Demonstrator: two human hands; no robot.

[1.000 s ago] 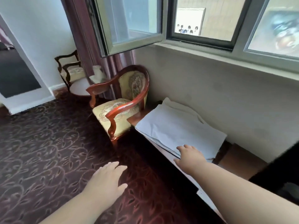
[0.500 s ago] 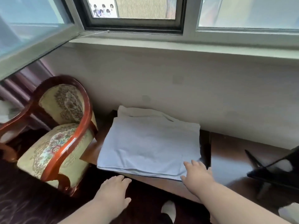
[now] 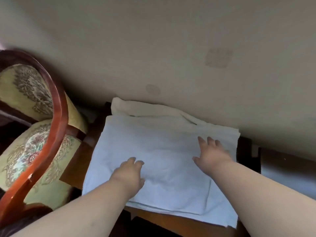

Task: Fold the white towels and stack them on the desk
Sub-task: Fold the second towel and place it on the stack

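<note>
A stack of folded white towels [image 3: 159, 139] lies on the dark wooden desk [image 3: 177, 223], its back edge against the wall. A creamier towel [image 3: 136, 108] shows at the back of the stack. My left hand [image 3: 129, 174] rests on the top towel near its front left, fingers bent down onto the cloth. My right hand [image 3: 211, 153] lies flat on the top towel toward its right side, fingers spread and straight. Neither hand grips the cloth.
An armchair [image 3: 44, 134] with a red-brown wooden frame and floral cushions stands close to the desk's left end. The beige wall [image 3: 171, 48] rises right behind the towels. More dark desk surface [image 3: 282, 166] extends to the right.
Both hands have moved forward from the desk's front edge onto the top towel. The view has dropped and closed in on the stack.
</note>
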